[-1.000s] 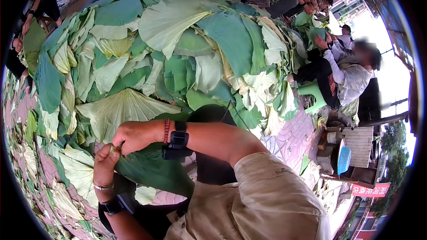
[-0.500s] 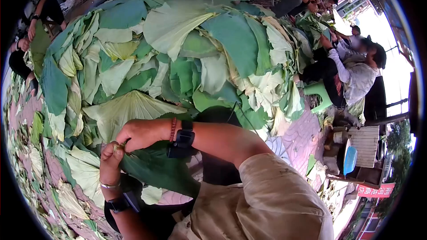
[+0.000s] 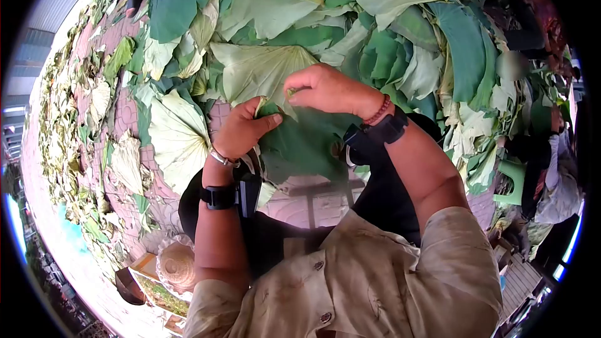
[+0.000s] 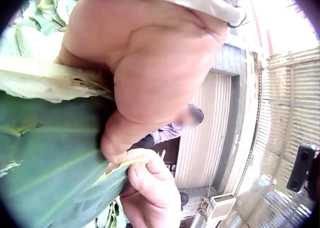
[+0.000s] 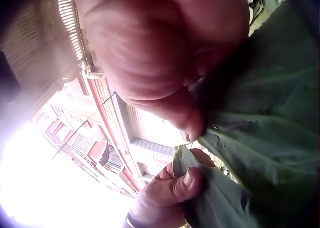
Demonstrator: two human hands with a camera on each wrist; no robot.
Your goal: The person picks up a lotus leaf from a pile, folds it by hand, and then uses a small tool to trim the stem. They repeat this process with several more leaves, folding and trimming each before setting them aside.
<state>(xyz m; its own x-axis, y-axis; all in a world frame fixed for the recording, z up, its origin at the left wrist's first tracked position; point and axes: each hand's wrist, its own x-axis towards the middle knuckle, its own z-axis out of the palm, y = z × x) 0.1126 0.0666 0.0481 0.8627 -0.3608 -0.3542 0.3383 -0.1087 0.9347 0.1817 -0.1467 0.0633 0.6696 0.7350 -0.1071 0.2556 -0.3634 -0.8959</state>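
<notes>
A dark green lotus leaf (image 3: pixel 307 150) hangs between my two hands, over my lap. My left hand (image 3: pixel 243 128), with a silver bangle at its wrist, pinches the leaf's edge between thumb and fingers; the right wrist view shows that left thumb (image 5: pixel 187 183) lying flat on the leaf. A short gap away, my right hand (image 3: pixel 335 91), wearing a red bead bracelet, pinches the same leaf at its rim. In the left wrist view, the right fingers (image 4: pixel 145 175) grip a pale yellowish strip along the leaf's edge (image 4: pixel 117 170).
A big heap of lotus leaves (image 3: pixel 269 9) lies ahead, with a pale leaf (image 3: pixel 256 66) just beyond my hands. Leaf scraps cover the brick paving (image 3: pixel 166 206) at left. A straw hat (image 3: pixel 176 266) sits near my left elbow. A green stool (image 3: pixel 510 181) and seated people are at right.
The head view has swung left and down. My hands, earlier together at the leaf's edge, are now slightly apart, with the leaf still between them.
</notes>
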